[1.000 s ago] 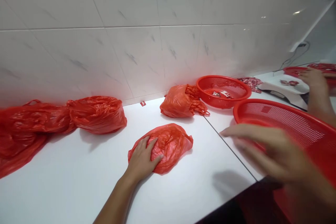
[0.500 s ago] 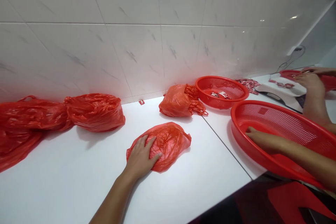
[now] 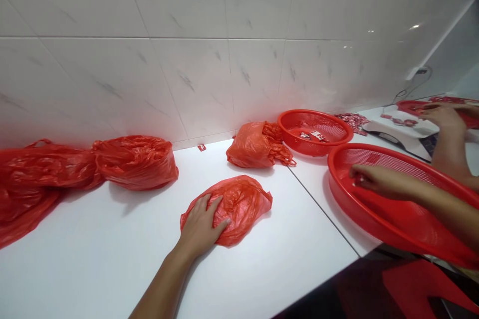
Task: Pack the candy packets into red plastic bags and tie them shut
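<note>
My left hand lies flat with fingers spread on a crumpled red plastic bag in the middle of the white counter; it presses the bag and grips nothing. My right hand hovers inside the big red mesh basket at the counter's right edge. Its fingers are curled together in a pinch, and what they hold is too small to name.
Filled red bags lie at the left by the tiled wall, another red bag sits beside a smaller red basket. At the far right another person's hand works over a scale with small red packets.
My right hand swept from above the counter edge down into the big basket, then lifted a little with its fingers pinched. My left hand stayed on the bag.
</note>
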Demonstrator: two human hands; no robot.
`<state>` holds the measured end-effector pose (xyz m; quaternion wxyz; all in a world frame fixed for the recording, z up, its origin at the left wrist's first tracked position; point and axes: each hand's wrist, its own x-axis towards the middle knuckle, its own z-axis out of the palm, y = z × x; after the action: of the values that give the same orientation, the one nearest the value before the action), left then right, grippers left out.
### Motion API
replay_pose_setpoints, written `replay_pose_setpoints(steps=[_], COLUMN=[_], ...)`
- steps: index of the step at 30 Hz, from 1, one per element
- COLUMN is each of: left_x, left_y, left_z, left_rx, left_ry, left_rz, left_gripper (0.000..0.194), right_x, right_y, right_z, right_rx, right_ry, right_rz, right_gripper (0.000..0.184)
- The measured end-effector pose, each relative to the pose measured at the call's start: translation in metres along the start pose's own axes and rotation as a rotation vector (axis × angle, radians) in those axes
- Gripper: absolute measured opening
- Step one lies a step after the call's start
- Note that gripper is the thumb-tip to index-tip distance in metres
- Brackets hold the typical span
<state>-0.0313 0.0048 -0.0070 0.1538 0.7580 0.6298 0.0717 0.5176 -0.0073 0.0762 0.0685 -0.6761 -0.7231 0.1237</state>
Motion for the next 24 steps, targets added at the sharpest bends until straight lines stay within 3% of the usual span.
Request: replay_pose_setpoints(steps=[3,9,12,15,19,24], left_x=[-0.001,-0.002,-0.001,-0.001,-0.001,-0.004], left_y=[0.000,0.000,-0.001,-0.002,-0.003,-0.002], left_z=[0.000,-0.001,0.000,0.002,0.003,0.001], left_rx=[-0.005,-0.018,-0.012,-0.011,-0.010,-0.024], left_ry=[-0.008,-0.010,-0.009,0.002,0.012,0.003], left_rz=[-0.005,-0.002,0.012,0.025,0.022,0.007], left_gripper=[0.073,0.071,0.071,0.071,0.071,0.072], right_x=[-0.010,-0.041,-0.034,0.001,0.076,0.159], right_y=[-0.021,-0.103,-0.120,-0.115,-0.095,-0.075], right_z=[-0.013,-0.031,-0.037,-0.056,-0.076,-0.065], right_rx=[-0.005,-0.045,-0.076,-0.142,-0.149,-0.130], right_ry=[0.119,0.425,0.467,0.422,0.278,0.215], right_rz=[-0.035,-0.070,-0.123,-0.112,0.174,0.233], right_gripper=[0.017,0.042,0.049,0.045,0.035,0.031])
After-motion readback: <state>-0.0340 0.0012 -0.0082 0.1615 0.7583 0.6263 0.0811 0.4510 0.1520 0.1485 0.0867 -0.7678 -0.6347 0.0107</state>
